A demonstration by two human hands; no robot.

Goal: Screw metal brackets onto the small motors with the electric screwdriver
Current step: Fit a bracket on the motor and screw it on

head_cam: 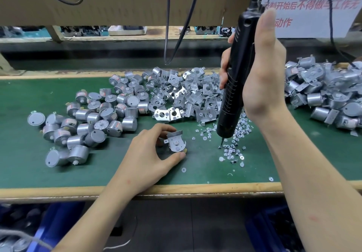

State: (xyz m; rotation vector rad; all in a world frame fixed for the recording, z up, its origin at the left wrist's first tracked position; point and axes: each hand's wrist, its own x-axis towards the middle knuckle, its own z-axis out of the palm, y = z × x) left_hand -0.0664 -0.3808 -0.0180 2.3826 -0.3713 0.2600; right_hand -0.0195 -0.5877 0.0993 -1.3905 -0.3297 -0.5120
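My left hand (148,157) pinches a small motor with a metal bracket laid over its face (176,142), held on the green mat near the front edge. My right hand (262,71) grips the black electric screwdriver (235,87) upright. Its bit tip (221,144) touches down among the loose screws (233,142), to the right of the held motor. A heap of bare motors (94,118) lies to the left, and a pile of loose brackets (186,95) sits behind the held part.
Motors with brackets on them (329,97) are heaped at the right. Black cables (172,36) hang from above over the back of the bench. The wooden table edge (195,188) runs along the front, with blue bins (49,226) below it.
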